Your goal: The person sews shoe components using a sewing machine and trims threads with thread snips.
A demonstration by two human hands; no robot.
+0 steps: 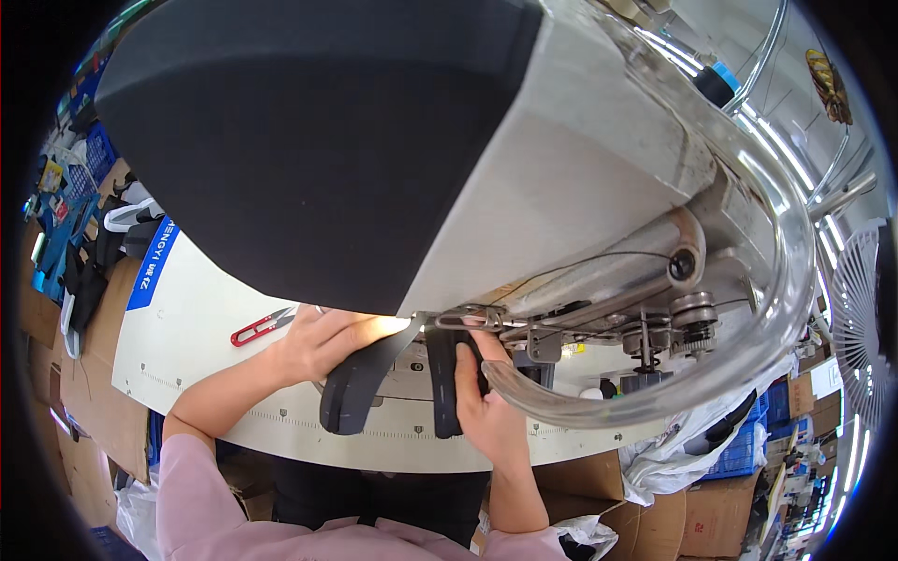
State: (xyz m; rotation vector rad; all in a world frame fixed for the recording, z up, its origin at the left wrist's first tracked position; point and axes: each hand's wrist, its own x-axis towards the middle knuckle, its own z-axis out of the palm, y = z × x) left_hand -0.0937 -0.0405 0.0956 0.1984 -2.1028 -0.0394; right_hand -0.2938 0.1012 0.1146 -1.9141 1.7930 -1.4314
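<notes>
A black fabric piece with two strip-like ends lies under the sewing machine head (524, 206). Its left strip (358, 385) and right strip (446, 383) hang toward me, and whether they join farther in is hidden. My left hand (323, 344) grips the left strip near the needle area, where a small lamp glows; its fingertips are partly covered. On the right strip rests the thumb of my right hand (488, 402), with the other fingers wrapped behind it, close to the presser parts. Red-handled thread snips (261, 326) lie beside my left hand.
A clear bent tube (655, 409) curves around the machine's right side above my right hand. The white table (196, 323) has a ruler scale along its front edge. Cardboard boxes (716, 514) and blue crates (739, 451) stand at the right, with black-and-white pieces (131, 215) at the left.
</notes>
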